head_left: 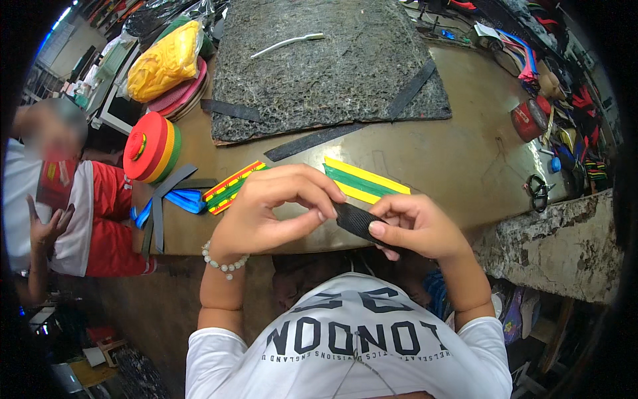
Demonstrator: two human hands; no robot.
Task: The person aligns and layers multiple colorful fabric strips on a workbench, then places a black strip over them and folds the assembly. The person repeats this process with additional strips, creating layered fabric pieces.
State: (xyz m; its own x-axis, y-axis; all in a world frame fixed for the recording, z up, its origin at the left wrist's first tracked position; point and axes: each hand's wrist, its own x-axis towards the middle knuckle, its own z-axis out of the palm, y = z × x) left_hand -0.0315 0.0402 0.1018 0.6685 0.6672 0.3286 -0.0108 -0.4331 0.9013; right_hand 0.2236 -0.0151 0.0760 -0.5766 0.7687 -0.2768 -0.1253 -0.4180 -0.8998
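Note:
A short black ribbed strap (355,221) is held up in front of my chest, above the table's near edge. My right hand (425,229) grips it, thumb on top and fingers curled beneath. The strap's other end is pinched between the thumb and index finger of my left hand (269,203). On the table just beyond my hands lies a yellow and green striped strap (365,181). A red, yellow and green patterned strap (234,186) shows beside my left hand, partly covered by it. Further off rests a long black strip (312,141).
A rough dark board (325,80) bears a white toothbrush-like stick (286,44) and black strips. At left are a red, yellow and green roll (151,146), blue ribbon (186,199) and bagged yellow material (166,63). Scissors (535,193) lie right. A person (86,199) is at far left.

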